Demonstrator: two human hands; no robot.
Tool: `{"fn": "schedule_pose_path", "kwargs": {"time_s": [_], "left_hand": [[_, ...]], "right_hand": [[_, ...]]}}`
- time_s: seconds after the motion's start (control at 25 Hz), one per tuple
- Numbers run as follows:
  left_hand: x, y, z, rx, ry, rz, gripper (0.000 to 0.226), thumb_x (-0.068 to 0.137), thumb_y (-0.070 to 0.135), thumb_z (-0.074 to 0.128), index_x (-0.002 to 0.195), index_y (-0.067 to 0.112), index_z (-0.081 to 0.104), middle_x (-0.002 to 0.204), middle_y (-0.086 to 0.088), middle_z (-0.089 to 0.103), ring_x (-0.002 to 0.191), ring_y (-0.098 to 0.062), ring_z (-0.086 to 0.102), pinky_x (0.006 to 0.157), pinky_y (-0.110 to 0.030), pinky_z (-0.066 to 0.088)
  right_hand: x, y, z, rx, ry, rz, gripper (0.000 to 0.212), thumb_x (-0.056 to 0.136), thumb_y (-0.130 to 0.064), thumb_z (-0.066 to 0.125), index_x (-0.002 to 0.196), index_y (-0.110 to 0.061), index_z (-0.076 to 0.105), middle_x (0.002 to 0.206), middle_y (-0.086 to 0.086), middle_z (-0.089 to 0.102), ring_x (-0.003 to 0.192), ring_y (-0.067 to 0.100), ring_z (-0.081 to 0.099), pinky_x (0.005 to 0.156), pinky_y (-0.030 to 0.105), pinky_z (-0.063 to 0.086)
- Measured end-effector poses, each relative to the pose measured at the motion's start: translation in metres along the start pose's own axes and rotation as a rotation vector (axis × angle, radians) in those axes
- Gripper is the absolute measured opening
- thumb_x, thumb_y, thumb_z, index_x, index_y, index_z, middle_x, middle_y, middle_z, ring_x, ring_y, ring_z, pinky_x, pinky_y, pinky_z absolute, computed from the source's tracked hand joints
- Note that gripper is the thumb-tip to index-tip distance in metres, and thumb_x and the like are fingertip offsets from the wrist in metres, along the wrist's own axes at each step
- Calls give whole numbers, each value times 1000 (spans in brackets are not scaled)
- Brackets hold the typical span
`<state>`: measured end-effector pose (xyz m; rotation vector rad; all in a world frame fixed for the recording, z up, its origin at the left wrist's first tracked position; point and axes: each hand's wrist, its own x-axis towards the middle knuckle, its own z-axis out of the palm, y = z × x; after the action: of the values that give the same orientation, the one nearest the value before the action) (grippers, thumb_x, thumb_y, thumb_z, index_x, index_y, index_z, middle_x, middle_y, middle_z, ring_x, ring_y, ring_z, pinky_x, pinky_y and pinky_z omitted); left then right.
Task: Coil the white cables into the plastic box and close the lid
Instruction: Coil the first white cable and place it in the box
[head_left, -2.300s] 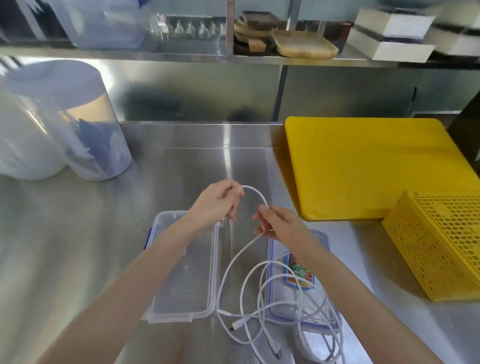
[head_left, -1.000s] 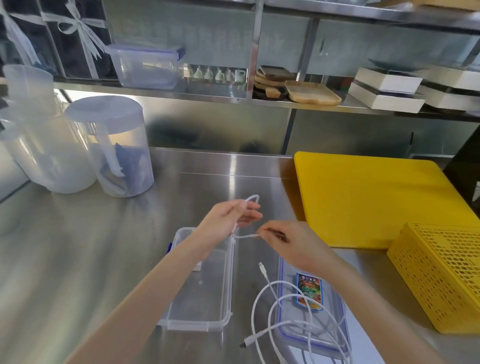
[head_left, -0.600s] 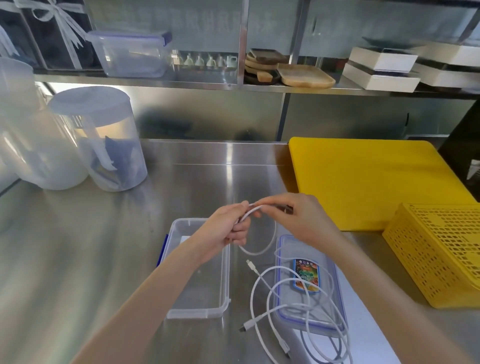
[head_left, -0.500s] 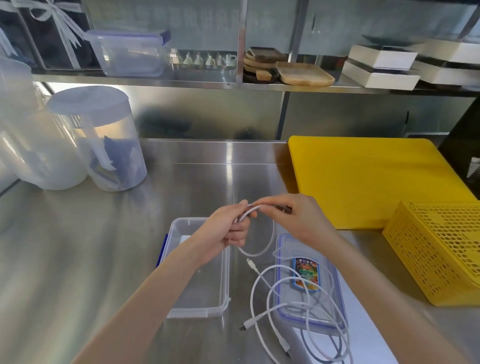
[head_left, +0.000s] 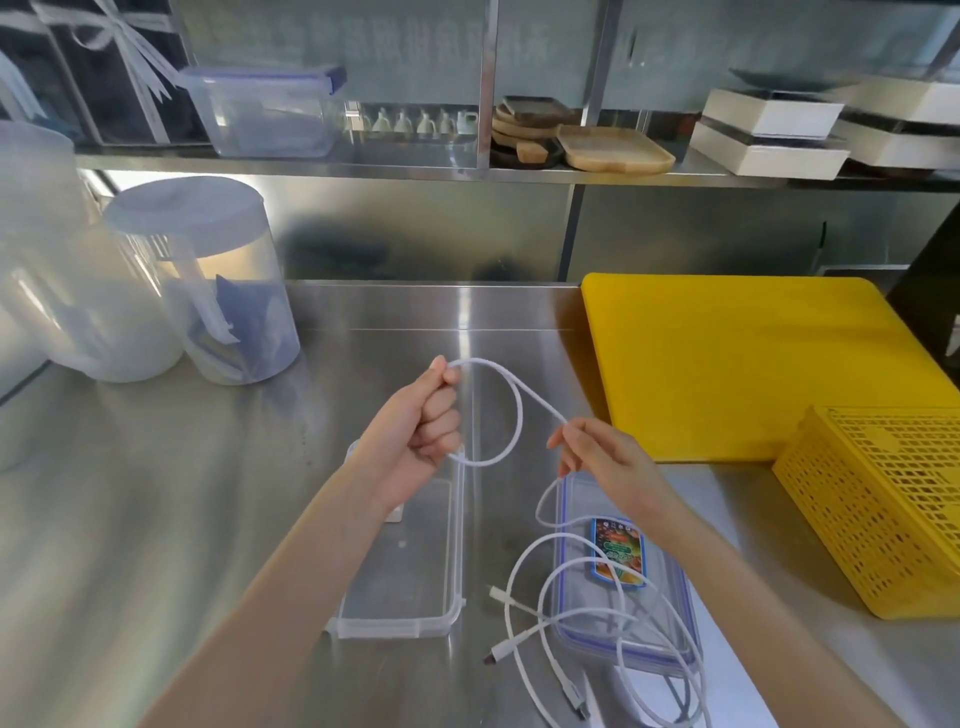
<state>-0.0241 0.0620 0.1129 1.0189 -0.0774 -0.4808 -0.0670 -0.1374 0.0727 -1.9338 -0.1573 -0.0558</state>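
Your left hand (head_left: 423, 431) fisted on cable (head_left: 511, 415), 1 loop formed; right hand (head_left: 605, 457) fingers pinch it. 1 box (head_left: 410, 618), 1 lid (head_left: 670, 660) on surface (head_left: 156, 519).

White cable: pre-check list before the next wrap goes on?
1. Left hand grip on the loop of white cable: ok.
2. Right hand pinching the feed strand: ok.
3. Plastic box open, nothing coiled inside: ok.
4. Lid free to lift: not ok, loose cable lies across it.
5. Slack on the steel table tangle-free: cannot tell, strands cross.
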Motion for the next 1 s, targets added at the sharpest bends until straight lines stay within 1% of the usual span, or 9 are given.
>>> {"fn": "schedule_pose_path", "kwargs": {"time_s": [0.08,0.2,0.28,0.44,0.56,0.68,0.76,0.92,1.0], "left_hand": [[-1,5,-4,-59,28,35,36,97,32,32,67,19,46,47,3,9,39,-12,7,30,-14,16],[0,12,-12,-131,71,82,38,97,33,33,64,19,48,36,5,17,32,-11,11,29,-13,19],[-1,9,-15,-113,81,94,37,96,33,35,66,19,51,33,6,25,27,-7,20,30,-13,22],[-4,-3,-12,-99,-6,92,28,96,22,35,83,15,59,41,8,31,33,-5,29,37,-14,28],[-3,-7,-7,-9,-67,103,28,96,17,33,93,14,61,47,11,35,40,-4,32,43,-15,31],[-1,-18,0,193,-119,145,29,97,15,30,99,15,59,50,13,39,46,-4,35,50,-15,32],[1,-29,4,470,-89,208,30,98,15,31,94,20,60,54,14,44,50,-3,40,54,-14,34],[3,-43,7,807,-64,259,29,97,16,36,83,21,60,78,7,64,68,7,60,69,-8,46],[2,-46,4,891,-74,257,31,97,16,35,78,23,58,77,5,65,70,1,62,73,-14,49]], "right_hand": [[-2,6,4,-16,-34,34,29,94,-18,38,74,-25,57,53,-17,55,59,2,55,69,14,48],[-2,9,9,-30,-25,69,26,94,-17,38,77,-23,56,48,-11,49,50,6,47,53,14,47],[0,8,12,-118,23,96,22,95,-20,35,84,-22,55,52,-8,44,47,6,39,44,16,37],[2,1,18,-577,12,46,28,96,-23,34,113,-18,55,74,-3,52,53,2,40,46,10,29],[-6,-6,20,-682,-26,22,32,95,-28,35,118,-19,55,84,5,64,60,9,50,53,15,37],[-12,-14,22,-789,-84,18,23,93,-25,37,99,-16,57,85,12,66,74,27,59,63,33,46],[-13,-22,26,-776,-167,-22,16,91,-19,38,85,-15,52,78,12,60,74,30,58,60,34,42],[-13,-28,25,-776,-173,-153,29,93,-27,40,116,-32,57,95,7,70,77,24,61,67,32,47],[-12,-30,22,-714,-123,-133,25,91,-31,46,111,-34,61,94,3,72,74,19,60,68,32,48]]}}
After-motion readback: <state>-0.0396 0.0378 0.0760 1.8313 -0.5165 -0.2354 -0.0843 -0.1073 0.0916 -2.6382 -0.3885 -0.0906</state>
